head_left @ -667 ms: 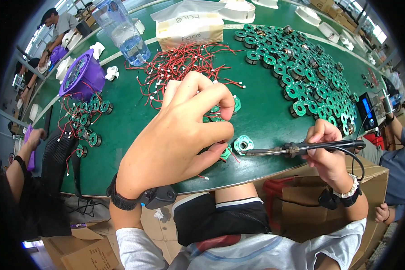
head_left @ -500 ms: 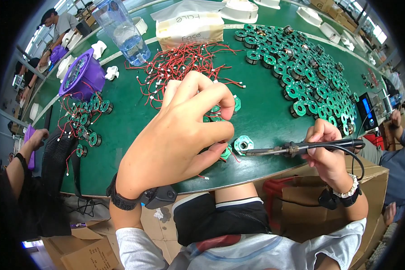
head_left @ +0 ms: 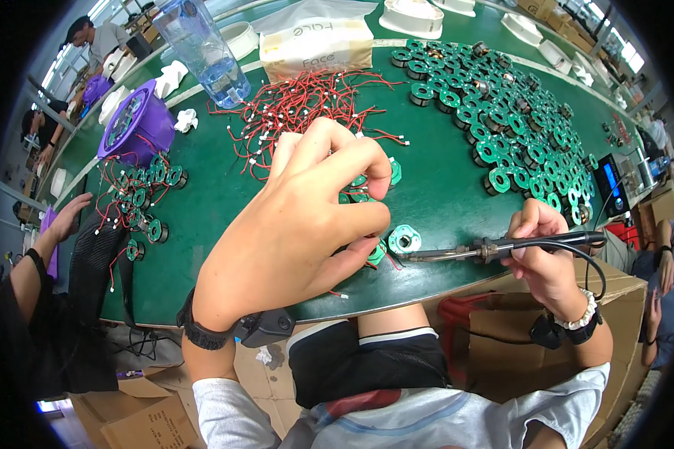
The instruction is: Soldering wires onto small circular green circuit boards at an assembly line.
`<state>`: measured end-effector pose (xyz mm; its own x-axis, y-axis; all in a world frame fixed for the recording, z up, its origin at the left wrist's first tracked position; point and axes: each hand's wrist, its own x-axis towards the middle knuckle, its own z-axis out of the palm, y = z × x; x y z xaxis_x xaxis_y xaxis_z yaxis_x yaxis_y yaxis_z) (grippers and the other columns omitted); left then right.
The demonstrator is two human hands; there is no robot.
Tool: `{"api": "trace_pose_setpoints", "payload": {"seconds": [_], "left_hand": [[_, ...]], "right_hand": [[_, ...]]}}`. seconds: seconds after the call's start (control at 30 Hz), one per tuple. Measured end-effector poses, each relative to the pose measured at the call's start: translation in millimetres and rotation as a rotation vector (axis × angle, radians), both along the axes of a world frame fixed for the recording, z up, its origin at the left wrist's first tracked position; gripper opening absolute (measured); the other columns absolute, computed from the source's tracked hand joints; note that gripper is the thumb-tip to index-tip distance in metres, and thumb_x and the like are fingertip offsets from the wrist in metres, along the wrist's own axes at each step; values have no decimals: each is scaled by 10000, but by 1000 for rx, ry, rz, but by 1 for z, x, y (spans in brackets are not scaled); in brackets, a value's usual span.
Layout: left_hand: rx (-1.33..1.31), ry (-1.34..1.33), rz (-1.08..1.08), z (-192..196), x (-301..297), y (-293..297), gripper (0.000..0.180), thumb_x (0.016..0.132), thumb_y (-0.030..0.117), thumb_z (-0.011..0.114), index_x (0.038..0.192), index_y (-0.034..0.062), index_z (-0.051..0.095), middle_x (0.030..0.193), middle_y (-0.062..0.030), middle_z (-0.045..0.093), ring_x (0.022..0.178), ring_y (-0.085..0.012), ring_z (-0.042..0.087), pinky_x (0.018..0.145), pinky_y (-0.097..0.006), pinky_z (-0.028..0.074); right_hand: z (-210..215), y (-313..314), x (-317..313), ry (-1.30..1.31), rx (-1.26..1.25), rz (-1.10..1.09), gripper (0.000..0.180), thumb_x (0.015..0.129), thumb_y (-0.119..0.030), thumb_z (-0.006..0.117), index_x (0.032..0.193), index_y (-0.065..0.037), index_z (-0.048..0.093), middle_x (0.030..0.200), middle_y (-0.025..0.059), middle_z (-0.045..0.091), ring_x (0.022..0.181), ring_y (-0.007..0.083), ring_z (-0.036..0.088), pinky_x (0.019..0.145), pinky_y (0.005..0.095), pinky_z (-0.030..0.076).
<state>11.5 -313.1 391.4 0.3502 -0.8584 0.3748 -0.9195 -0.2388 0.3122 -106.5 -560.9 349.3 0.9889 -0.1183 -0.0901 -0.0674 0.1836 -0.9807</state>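
The person's left hand (head_left: 292, 224) is bare, with a black band around the wrist that carries a small dark grey boxy unit on its inner side. The right hand (head_left: 543, 251) is also bare; its wrist wears a bracelet of white beads and, just below it, a black strap. Both forearms are uncovered up to short white sleeves. The top is light grey-white with a red patch at the chest, and dark shorts with a thin white stripe cover the lap.

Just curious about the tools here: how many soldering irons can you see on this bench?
1. The soldering iron is in the right hand, tip pointing left toward the green ring part beside the left hand. Others may be hidden outside the view.
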Motion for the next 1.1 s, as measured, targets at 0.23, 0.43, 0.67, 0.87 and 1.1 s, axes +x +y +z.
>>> {"api": "trace_pose_setpoints", "payload": {"seconds": [0.23,0.43,0.67,0.87,1.1], "left_hand": [[-103,-33,45,2,2,1,178,513,29,645,644,76,535,833,-41,466,807,-229,412,709,-326,344],[-413,-27,232,3,22,5,106,586,29,641,660,47,567,776,-50,482,783,-190,435,705,-280,345],[-896,852,203,-2,46,-12,57,735,67,639,707,35,602,682,25,545,627,-26,468,578,-174,365],[-836,756,177,10,40,-20,91,735,96,640,695,19,610,642,9,550,610,-47,474,585,-200,376],[-615,636,323,6,44,-24,141,686,116,655,650,-5,595,669,-37,541,672,-105,489,648,-267,393]], "right_hand": [[9,-15,2,-106,-23,-104,145,706,-61,558,742,-68,417,682,26,475,516,66,508,387,150,376],[16,-38,10,-163,-4,-246,115,755,-101,520,724,-81,411,648,10,495,515,26,459,404,130,302],[17,-48,13,-180,51,-279,118,762,-105,510,710,-90,406,584,16,492,474,20,402,396,136,273],[18,-51,9,-191,55,-334,131,766,-114,519,692,-94,412,577,29,500,451,35,362,405,149,255],[19,-46,5,-188,80,-301,127,764,-108,524,703,-85,415,591,17,496,473,37,412,411,139,284]]}}
